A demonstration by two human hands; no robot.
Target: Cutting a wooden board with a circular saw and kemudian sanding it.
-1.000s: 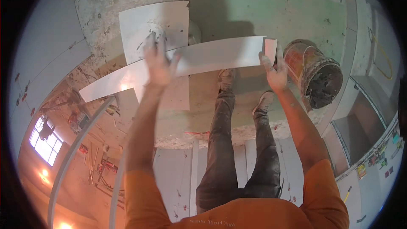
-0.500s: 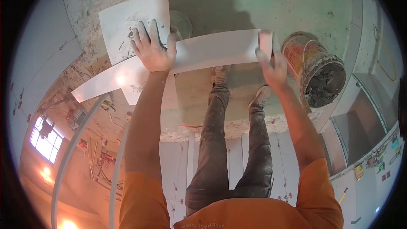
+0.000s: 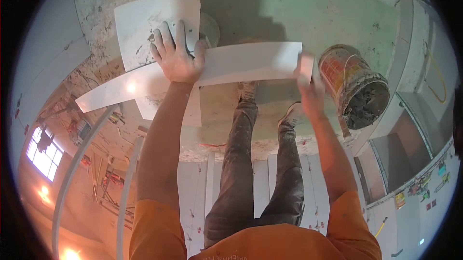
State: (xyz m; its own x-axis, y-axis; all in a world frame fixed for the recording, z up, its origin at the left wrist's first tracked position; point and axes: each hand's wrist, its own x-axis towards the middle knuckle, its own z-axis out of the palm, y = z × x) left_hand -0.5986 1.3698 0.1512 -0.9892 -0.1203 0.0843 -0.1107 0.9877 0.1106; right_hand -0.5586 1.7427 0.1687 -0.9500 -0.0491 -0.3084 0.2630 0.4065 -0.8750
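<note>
A long white strip (image 3: pixel 251 62) lies crosswise in front of me, over a larger white board (image 3: pixel 137 24) with dark smudges. My left hand (image 3: pixel 178 60) is spread flat, its palm on the strip and its fingertips reaching onto the board. At the strip's right end, my right hand (image 3: pixel 312 89) grips a small pale block (image 3: pixel 306 67) with a flat rectangular face. The block is slightly blurred and sits against or just beside the end edge; whether it touches cannot be made out. Part of a round pail (image 3: pixel 210 28) shows behind the board's right edge.
A tilted, mortar-crusted bucket (image 3: pixel 345 67) with dark grey material inside stands right of my right hand. Greenish floor (image 3: pixel 337 9) stretches beyond the strip. My shoes and legs are below it. Pale rails (image 3: pixel 87 163) curve at lower left, and open compartments (image 3: pixel 400 154) lie at right.
My right hand has brought the pale block down toward me along the strip's right end. The left hand stays pressed in place, and the whole view has shifted slightly.
</note>
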